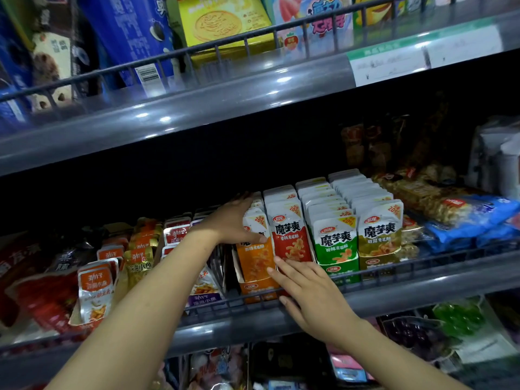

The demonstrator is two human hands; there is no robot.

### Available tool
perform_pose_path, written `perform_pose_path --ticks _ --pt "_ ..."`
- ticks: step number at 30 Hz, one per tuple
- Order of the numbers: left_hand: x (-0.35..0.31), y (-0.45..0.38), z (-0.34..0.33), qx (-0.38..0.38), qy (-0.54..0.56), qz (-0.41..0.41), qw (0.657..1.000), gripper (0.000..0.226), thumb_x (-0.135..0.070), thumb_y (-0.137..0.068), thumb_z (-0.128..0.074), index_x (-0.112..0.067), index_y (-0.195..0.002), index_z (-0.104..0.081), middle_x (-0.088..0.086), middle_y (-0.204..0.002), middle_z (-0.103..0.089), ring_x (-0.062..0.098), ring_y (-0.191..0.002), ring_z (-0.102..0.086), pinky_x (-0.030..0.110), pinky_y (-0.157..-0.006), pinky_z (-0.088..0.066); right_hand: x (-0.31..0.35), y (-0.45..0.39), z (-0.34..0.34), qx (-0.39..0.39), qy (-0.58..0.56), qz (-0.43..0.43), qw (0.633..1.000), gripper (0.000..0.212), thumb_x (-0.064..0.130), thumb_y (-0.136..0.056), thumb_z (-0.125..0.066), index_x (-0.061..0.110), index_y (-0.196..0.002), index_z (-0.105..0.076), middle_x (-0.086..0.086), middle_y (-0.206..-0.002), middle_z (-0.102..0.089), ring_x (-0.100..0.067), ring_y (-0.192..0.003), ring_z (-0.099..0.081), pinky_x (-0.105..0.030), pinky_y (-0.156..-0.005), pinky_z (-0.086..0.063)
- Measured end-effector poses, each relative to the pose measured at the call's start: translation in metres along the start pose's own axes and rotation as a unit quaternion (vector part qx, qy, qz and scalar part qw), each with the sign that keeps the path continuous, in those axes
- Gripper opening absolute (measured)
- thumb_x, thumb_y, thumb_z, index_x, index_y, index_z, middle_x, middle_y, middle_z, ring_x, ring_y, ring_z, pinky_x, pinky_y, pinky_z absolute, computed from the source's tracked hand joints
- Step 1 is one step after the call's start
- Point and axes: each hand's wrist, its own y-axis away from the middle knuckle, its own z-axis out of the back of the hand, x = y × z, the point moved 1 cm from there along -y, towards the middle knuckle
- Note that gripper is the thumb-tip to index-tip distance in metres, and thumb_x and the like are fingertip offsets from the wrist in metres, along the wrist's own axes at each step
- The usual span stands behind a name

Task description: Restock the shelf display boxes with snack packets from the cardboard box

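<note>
Steadying the orange display box [254,273] on the middle shelf [394,288], our right hand [305,291] lays straight fingers on its front while our left hand [232,220] curls around the orange packets [253,220], seemingly squaring the row

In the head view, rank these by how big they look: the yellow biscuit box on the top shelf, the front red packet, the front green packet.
1. yellow biscuit box, though partly cut off and hidden by the rail.
2. and 3. front red packet and front green packet: they look alike, so no ranking.
</note>
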Motion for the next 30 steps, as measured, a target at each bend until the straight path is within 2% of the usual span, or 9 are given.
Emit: perform_pose_path --ticks 4,7,9,13,17,21,26,30 --pt "-0.003 0.004 0.007 -0.014 -0.004 -0.008 1.000 0.115 -0.063 -0.068 -0.072 -0.035 -0.151 0.003 -0.003 -0.161 0.005 0.020 -0.148 -0.004 0.043 -0.119 -0.014 -0.002 0.007 0.005 0.001 0.012 -0.021 1.000 0.053 0.039 -0.089 -0.039 0.019 -0.136 -0.050 -0.002 -0.143 -0.049 -0.017 -0.129 -0.049 -0.033 -0.110 -0.023" --pt "-0.023 0.008 0.010 -0.044 -0.029 -0.038 0.998 0.102 -0.060 -0.078 -0.064 -0.030 -0.152 -0.002 -0.006 -0.161 0.004 0.014 -0.147 0.003 0.040 -0.118 0.001 -0.002 0.017 0.008 -0.007 0.039 -0.026 0.999 0.055 0.038 -0.088 -0.038 0.015 -0.138 -0.048 -0.004 -0.145 -0.046 -0.018 -0.134 -0.042 -0.035 -0.112 -0.019" --pt "-0.041 0.008 0.006 -0.069 -0.057 -0.066 0.994 0.090 -0.055 -0.084 -0.060 -0.026 -0.153 -0.008 -0.006 -0.161 -0.003 0.012 -0.147 0.001 0.037 -0.117 0.006 -0.004 0.024 0.009 -0.018 0.061 -0.033 0.997 0.057 0.037 -0.088 -0.038 0.014 -0.138 -0.048 -0.004 -0.145 -0.046 -0.019 -0.135 -0.036 -0.039 -0.111 -0.021" --pt "-0.065 0.000 -0.010 -0.121 -0.109 -0.095 0.982 0.078 -0.045 -0.088 -0.059 -0.025 -0.151 -0.019 -0.002 -0.158 -0.020 0.016 -0.145 -0.012 0.031 -0.115 -0.002 -0.017 0.033 0.013 -0.040 0.103 -0.057 0.992 0.055 0.036 -0.087 -0.036 0.015 -0.136 -0.052 -0.003 -0.142 -0.050 -0.021 -0.134 -0.034 -0.045 -0.108 -0.022" --pt "-0.072 -0.009 -0.017 -0.147 -0.097 -0.059 0.983 0.083 -0.041 -0.080 -0.071 -0.022 -0.147 -0.027 0.001 -0.150 -0.031 0.022 -0.138 -0.025 0.032 -0.110 -0.019 -0.033 0.035 0.015 -0.046 0.138 -0.027 0.989 0.055 0.036 -0.087 -0.036 0.017 -0.136 -0.052 0.000 -0.142 -0.050 -0.021 -0.135 -0.032 -0.047 -0.111 -0.018" --pt "-0.075 -0.018 -0.016 -0.140 -0.131 -0.028 0.981 0.093 -0.048 -0.067 -0.079 -0.018 -0.141 -0.031 0.005 -0.139 -0.037 0.026 -0.131 -0.030 0.033 -0.103 -0.024 -0.047 0.038 0.012 -0.048 0.153 0.019 0.987 0.055 0.036 -0.087 -0.038 0.020 -0.139 -0.044 0.002 -0.143 -0.048 -0.022 -0.136 -0.031 -0.047 -0.111 -0.018" --pt "-0.079 -0.024 -0.019 -0.109 -0.188 -0.037 0.975 0.095 -0.053 -0.061 -0.081 -0.018 -0.138 -0.037 0.006 -0.137 -0.039 0.026 -0.128 -0.031 0.034 -0.102 -0.026 -0.054 0.039 0.008 -0.048 0.147 0.031 0.988 0.057 0.036 -0.088 -0.040 0.021 -0.142 -0.040 0.003 -0.148 -0.042 -0.022 -0.139 -0.028 -0.047 -0.110 -0.021" --pt "-0.082 -0.024 -0.024 -0.105 -0.221 -0.045 0.969 0.105 -0.057 -0.060 -0.079 -0.016 -0.142 -0.028 0.003 -0.126 -0.057 0.025 -0.119 -0.051 0.036 -0.105 -0.027 -0.056 0.040 0.004 -0.047 0.140 0.024 0.989 0.058 0.037 -0.090 -0.040 0.024 -0.146 -0.035 0.004 -0.151 -0.036 -0.020 -0.142 -0.024 -0.048 -0.111 -0.021"
